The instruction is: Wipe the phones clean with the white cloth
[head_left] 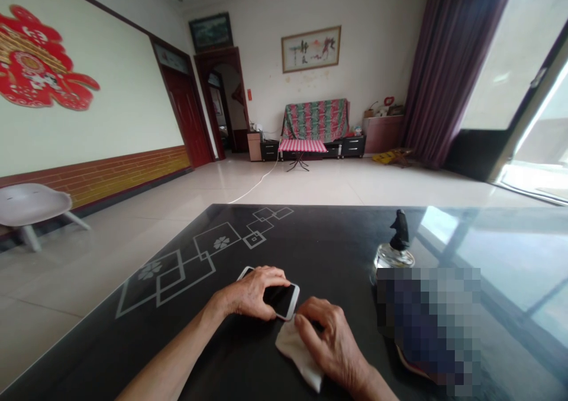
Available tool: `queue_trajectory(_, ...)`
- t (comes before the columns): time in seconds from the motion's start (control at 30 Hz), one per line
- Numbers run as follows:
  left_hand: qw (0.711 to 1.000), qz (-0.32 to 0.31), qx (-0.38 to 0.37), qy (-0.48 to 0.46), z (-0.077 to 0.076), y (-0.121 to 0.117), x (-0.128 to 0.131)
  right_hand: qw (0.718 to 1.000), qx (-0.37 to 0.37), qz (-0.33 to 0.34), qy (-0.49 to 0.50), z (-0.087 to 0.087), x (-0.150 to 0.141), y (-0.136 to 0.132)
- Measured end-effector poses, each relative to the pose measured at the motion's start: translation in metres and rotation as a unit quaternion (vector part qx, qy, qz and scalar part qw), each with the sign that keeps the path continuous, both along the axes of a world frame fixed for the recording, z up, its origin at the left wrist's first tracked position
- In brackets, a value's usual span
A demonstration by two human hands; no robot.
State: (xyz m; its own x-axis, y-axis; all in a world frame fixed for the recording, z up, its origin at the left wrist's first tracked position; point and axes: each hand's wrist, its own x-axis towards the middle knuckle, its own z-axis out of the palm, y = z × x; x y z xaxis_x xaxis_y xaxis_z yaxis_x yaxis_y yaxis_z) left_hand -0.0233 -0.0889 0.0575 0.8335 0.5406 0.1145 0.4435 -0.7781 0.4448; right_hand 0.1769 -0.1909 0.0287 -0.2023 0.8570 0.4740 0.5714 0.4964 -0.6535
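Note:
A white smartphone (284,297) with a dark screen lies on the black table (231,359). My left hand (255,291) rests over it, thumb and fingers closed on its two long edges. Just right of the phone, my right hand (326,336) is bunched around a white cloth (297,353), its knuckles close to the phone's near end. Part of the cloth hangs out below the fingers onto the tabletop. A clear spray bottle (393,256) with a black trigger head stands farther right, its lower part covered by a blurred patch.
Something pixelated (426,324) lies on the table right of my right hand. Grey square and flower patterns (222,241) mark the table's left side. Beyond the far edge are a tiled floor, a small checked table (303,146) and a cloth-covered object (315,120). A white chair (33,203) stands left.

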Motion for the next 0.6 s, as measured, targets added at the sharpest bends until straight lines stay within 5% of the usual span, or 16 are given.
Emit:
queue_trajectory(0.1,0.999,0.027,-0.019,0.004,0.003,0.000,0.001,0.998,0.029,-0.030,0.045,0.002,0.002,0.000)
queue_trajectory(0.2,0.985,0.167,-0.032,-0.026,0.007,0.004,-0.001,0.994,0.062,-0.047,0.074,0.006,0.002,0.000)
queue_trajectory(0.37,0.919,0.388,-0.045,-0.052,0.006,0.000,-0.017,0.993,0.076,-0.068,0.062,0.006,-0.001,0.010)
queue_trajectory(0.6,0.867,0.470,-0.122,-0.112,-0.025,-0.034,-0.018,0.999,0.002,-0.020,-0.040,-0.001,-0.013,0.047)
